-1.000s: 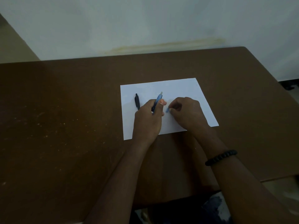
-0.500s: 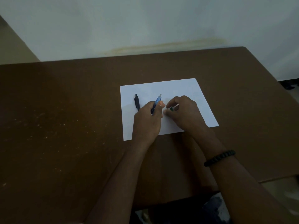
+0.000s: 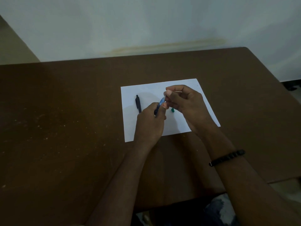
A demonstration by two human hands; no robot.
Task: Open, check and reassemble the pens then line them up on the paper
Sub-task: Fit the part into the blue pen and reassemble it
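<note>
A white sheet of paper (image 3: pixel 187 85) lies on the brown table (image 3: pixel 73 119). On its left part rests a black pen (image 3: pixel 138 104), pointing away from me. My left hand (image 3: pixel 150 123) is shut on a blue translucent pen barrel (image 3: pixel 160 105), tilted up to the right. My right hand (image 3: pixel 185 101) pinches a thin pale piece (image 3: pixel 177 91) at the barrel's upper end. A small teal part (image 3: pixel 172 110) lies loose on the paper below my right hand.
The table's far edge runs along a pale wall (image 3: pixel 146 22). Its right edge drops to the floor (image 3: pixel 293 88). A black bead bracelet (image 3: pixel 227 158) sits on my right wrist.
My right hand has lifted from the paper up to the top end of the blue barrel with a thin piece. The small teal part now lies uncovered on the paper.
</note>
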